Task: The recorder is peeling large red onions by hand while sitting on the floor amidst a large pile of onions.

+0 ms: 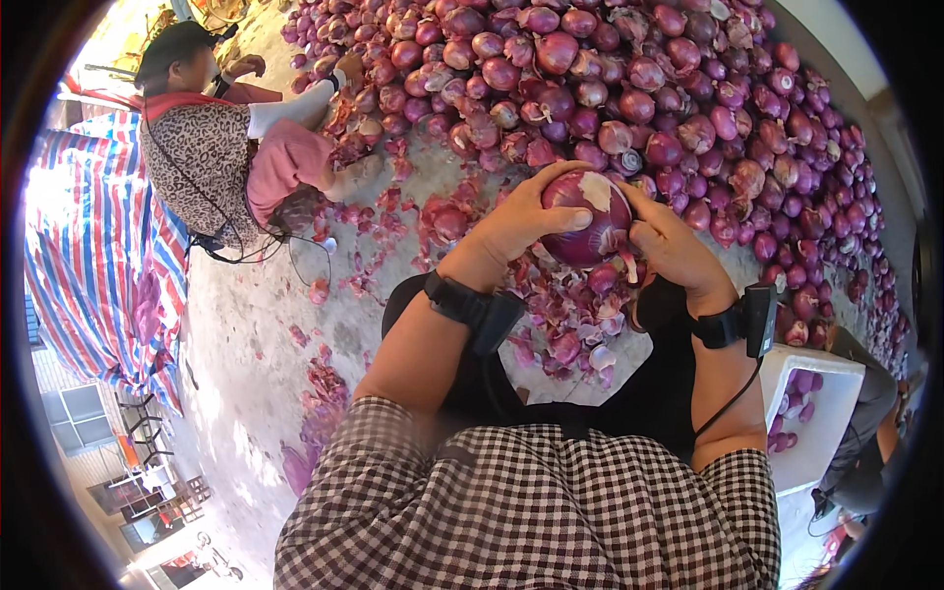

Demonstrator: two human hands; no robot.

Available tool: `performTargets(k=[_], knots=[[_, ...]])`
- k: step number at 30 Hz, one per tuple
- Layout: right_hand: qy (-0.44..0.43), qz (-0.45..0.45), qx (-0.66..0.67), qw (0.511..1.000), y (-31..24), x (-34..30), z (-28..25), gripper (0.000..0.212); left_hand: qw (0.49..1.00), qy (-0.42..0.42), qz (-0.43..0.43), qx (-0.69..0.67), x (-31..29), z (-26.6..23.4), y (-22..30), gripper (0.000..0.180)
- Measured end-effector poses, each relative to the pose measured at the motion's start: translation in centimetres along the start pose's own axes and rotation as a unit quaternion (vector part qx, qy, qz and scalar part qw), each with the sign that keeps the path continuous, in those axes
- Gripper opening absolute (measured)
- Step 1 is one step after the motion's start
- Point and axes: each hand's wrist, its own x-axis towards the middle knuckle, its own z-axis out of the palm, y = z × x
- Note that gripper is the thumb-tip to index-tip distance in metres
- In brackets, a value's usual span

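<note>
Between both hands I hold one large red onion (602, 224) above the floor. My left hand (531, 211) wraps its left side, the thumb lying across the front of the bulb. Fingers of my right hand (674, 241) close on its right side, near the pale stem end that points down. A tan patch of dry skin shows on top of the bulb. Below the hands, loose purple peelings (580, 320) and a few onions lie on the concrete between my legs.
A big heap of red onions (610, 79) spreads ahead and to the right. At my right stands a white box (798, 462) holding onions, beside another person's leg (860, 433). A person (211, 147) sits at the far left, near a striped tarp (103, 256).
</note>
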Motion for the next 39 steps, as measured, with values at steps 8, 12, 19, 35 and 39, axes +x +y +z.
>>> performTargets(k=[8,12,19,35,39], knots=[[0.043,-0.008,-0.053,0.998,-0.4,0.0,0.1,0.051,1.0,0.013,0.009,0.008,0.4,0.4,0.1,0.076],[0.026,-0.011,0.035,0.999,-1.2,0.6,-0.1,0.048,0.998,0.003,0.023,-0.056,-0.2,-0.2,0.2,0.074],[0.053,-0.023,0.156,0.986,-0.7,0.8,-0.3,0.049,0.996,-0.009,0.059,-0.061,0.3,-0.4,0.5,0.076],[0.062,-0.049,-0.087,0.993,-1.0,0.3,0.7,0.053,0.998,0.047,0.043,0.0,0.3,0.0,-0.1,0.066],[0.052,-0.016,-0.139,0.989,-1.5,0.6,0.6,0.053,0.998,0.043,0.04,-0.014,0.2,-0.2,-0.2,0.065]])
